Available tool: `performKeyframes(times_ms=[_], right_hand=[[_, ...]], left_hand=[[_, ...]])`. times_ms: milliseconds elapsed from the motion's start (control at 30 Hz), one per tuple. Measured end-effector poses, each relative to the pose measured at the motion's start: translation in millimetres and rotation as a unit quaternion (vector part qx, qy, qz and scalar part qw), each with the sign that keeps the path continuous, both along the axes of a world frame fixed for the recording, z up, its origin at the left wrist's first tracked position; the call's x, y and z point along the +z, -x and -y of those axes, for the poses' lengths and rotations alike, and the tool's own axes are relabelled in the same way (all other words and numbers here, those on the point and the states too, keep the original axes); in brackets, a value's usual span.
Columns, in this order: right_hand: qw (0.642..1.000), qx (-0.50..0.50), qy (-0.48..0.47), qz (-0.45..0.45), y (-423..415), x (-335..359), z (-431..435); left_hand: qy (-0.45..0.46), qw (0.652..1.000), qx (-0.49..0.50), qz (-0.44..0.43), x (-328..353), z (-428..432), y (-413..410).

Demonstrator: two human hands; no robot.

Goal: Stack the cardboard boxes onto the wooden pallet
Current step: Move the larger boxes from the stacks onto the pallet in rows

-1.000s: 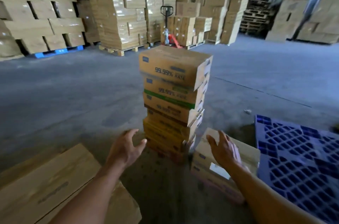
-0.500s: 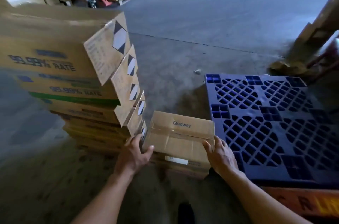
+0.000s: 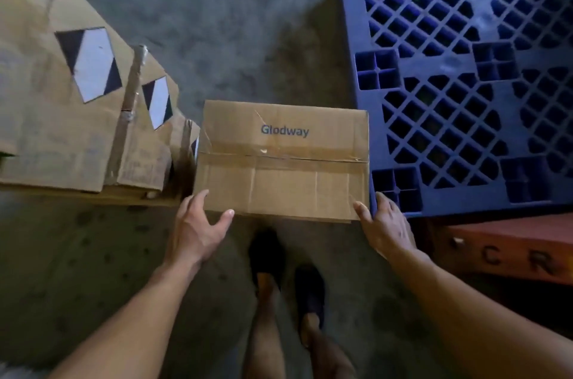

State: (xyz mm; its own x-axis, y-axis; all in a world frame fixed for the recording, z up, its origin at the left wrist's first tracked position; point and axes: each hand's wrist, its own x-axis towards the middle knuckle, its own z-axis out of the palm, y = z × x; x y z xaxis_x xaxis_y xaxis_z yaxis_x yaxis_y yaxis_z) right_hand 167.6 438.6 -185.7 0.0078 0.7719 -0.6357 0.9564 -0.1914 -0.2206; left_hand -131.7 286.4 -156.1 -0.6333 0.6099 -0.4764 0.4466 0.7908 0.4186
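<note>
- Since half a second ago: the view has tipped straight down, and the left hand and right hand have closed in on the near corners of the brown taped cardboard box printed "Glodway". The box hasn't shifted.
- Blue plastic lattice pallet: on the right, nothing on the part shown. No wooden pallet in view.
- Leaning stack of brown cardboard boxes with diamond labels: on the left.
- Glodway box: on the concrete floor, between stack and pallet, just beside both.
- Left hand: fingers straight on the left side, thumb on the near edge. Spread, not clamped.
- Right hand: same, fingers squeezed between box and pallet.
- Read: grip is being set, lift not yet started.
</note>
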Motion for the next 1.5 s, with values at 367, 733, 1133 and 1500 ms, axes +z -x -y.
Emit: performKeyframes(times_ms=[367, 733, 1133, 1500], right_hand=[[0.993, -0.105, 0.041, 0.039, 10, -108, -19], [0.979, -0.192, 0.030, -0.067, 10, -94, -25], [0.933, -0.248, -0.075, -0.252, 0, 69, -39], [0.923, -0.181, -0.086, -0.329, -49, 219, 87]], left_hand=[[0.039, 0.999, 0.034, -0.008, -125, -45, 55], [0.025, 0.983, 0.155, 0.092, -121, -57, 88], [-0.186, 0.913, 0.307, 0.193, -1, -6, 68], [-0.303, 0.838, 0.371, 0.261, 141, 183, -12]])
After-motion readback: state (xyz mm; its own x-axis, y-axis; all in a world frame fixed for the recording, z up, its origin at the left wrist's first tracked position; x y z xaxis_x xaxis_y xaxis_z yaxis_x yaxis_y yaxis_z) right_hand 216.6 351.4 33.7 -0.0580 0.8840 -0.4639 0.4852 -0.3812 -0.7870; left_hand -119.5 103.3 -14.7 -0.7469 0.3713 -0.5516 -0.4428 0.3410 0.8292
